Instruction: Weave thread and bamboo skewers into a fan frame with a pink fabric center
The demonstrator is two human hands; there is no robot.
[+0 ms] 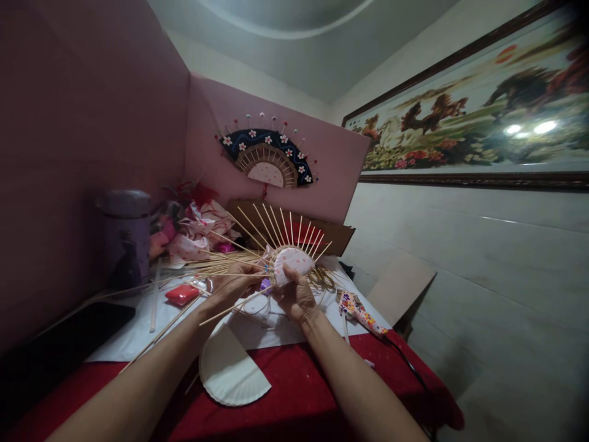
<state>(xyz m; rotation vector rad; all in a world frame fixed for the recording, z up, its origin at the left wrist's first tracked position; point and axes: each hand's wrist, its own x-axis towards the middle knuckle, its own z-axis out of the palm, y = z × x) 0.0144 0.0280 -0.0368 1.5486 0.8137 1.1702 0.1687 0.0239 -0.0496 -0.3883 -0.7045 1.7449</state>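
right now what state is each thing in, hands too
stick fan: sticks splayed, gripped by right hand
left hand: fingers curled, grip unclear
blue fan: spread, up on pink board
tumbler: upright, lid on
paper plate: cut, lying
glue gun: lying down

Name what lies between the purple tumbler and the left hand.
In the head view, a red packet and thin sticks lie between the tumbler and left hand.

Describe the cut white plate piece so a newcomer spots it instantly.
Start at the red cloth in the foreground. The cut white plate piece lies there, its upper part reaching onto the white sheet. Unlike the pink-spotted piece in the right hand, it is plain and larger.
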